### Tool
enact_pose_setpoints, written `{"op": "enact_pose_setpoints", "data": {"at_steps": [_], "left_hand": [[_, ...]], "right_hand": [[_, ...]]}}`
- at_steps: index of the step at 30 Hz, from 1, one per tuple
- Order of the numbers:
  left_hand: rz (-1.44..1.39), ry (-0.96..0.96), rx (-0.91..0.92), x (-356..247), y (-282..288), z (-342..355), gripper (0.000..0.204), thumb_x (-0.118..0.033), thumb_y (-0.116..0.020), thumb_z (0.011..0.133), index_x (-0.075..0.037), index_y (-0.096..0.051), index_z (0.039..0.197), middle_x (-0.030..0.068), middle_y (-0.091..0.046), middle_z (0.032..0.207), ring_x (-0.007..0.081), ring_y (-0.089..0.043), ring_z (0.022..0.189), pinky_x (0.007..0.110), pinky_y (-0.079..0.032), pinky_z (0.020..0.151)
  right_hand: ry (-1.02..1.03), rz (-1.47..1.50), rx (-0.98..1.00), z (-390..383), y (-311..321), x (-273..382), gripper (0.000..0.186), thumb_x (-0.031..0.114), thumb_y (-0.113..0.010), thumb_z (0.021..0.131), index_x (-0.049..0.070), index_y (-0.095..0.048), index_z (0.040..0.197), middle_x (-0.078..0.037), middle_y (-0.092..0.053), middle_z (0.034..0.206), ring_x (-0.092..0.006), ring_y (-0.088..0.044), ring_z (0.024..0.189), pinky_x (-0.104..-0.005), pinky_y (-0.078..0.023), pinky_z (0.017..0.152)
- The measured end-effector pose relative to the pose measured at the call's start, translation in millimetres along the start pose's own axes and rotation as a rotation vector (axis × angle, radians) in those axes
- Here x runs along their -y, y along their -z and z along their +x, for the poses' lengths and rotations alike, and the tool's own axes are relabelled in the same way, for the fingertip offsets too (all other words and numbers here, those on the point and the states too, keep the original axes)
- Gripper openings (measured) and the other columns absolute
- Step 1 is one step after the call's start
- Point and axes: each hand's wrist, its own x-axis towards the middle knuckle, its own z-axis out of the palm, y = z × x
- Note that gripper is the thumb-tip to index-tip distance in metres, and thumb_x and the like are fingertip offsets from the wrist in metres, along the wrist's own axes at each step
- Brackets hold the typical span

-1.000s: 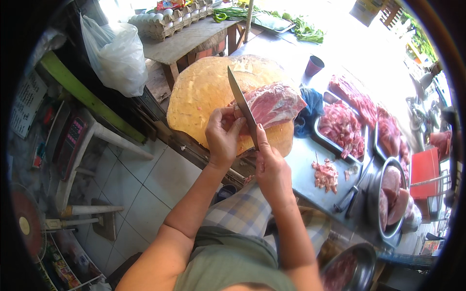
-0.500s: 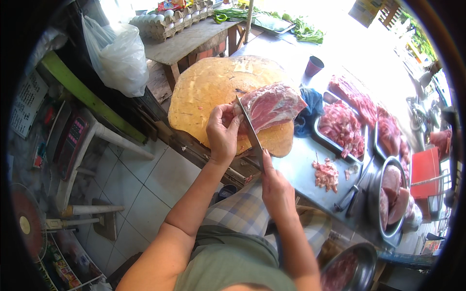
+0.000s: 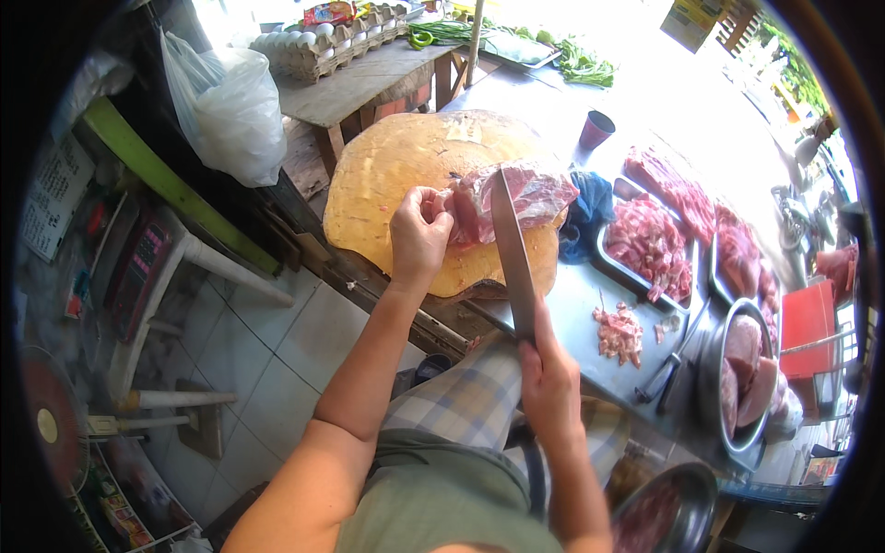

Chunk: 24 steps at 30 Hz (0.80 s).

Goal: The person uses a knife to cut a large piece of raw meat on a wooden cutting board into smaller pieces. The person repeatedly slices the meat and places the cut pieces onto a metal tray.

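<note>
The left hand (image 3: 421, 235) pinches raw meat (image 3: 544, 192); the right hand (image 3: 550, 378) grips a knife (image 3: 515, 253). A rectangular tray (image 3: 616, 269) holds meat strips (image 3: 650, 241), a steel bowl (image 3: 739, 445) chunks (image 3: 743, 343).

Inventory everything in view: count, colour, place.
Chopping block: 1, yellow, centre
Meat cut: 1, pink, on block
Knife: 1, grey, across cut
Meat trays: at least 2, silver, right
Metal bowls: 2, grey, right
Cloth: 1, blue, beside block
Cup: 1, dark, beyond cloth
Eggs: many, white, top left
Greens: uncounted, green, top
Bag: 1, white, upper left
Rim clutter: uncounted, mixed colours, edges
Left hand: 1, bare, at cut
Right hand: 1, bare, on knife
</note>
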Motion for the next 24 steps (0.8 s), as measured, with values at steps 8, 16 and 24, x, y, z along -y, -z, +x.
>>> {"op": "enact_pose_setpoints", "data": {"at_steps": [8,16,24], "left_hand": [[-0.269,0.166,-0.042,-4,-3,0,0.007,0.001,-0.068,0.094,0.003,-0.062,0.096,0.0036,-0.066,0.079,0.0061,-0.059,0.066,0.023,-0.05,0.058],[-0.569,0.196,-0.143,11,-13,-4,0.007,0.006,-0.065,0.091,0.004,-0.063,0.098,0.0045,-0.067,0.089,0.0072,-0.061,0.072,0.023,-0.053,0.064],[-0.721,0.166,-0.12,5,14,8,0.019,0.006,-0.061,0.09,0.001,-0.067,0.107,0.0107,-0.074,0.101,0.0151,-0.07,0.081,0.026,-0.059,0.076]], "right_hand": [[-0.083,-0.137,0.159,97,-50,14,0.068,0.008,-0.057,0.098,0.018,-0.036,0.162,-0.024,-0.067,0.089,-0.0416,-0.07,0.08,-0.051,-0.055,0.072],[-0.111,-0.206,0.218,77,-56,2,0.079,0.002,-0.058,0.089,0.02,-0.036,0.162,-0.025,-0.068,0.088,-0.0414,-0.071,0.079,-0.0507,-0.056,0.071],[-0.187,-0.304,0.359,41,-30,2,0.079,0.0,-0.055,0.089,0.025,-0.037,0.162,-0.022,-0.064,0.084,-0.0422,-0.069,0.075,-0.0513,-0.056,0.071]]}}
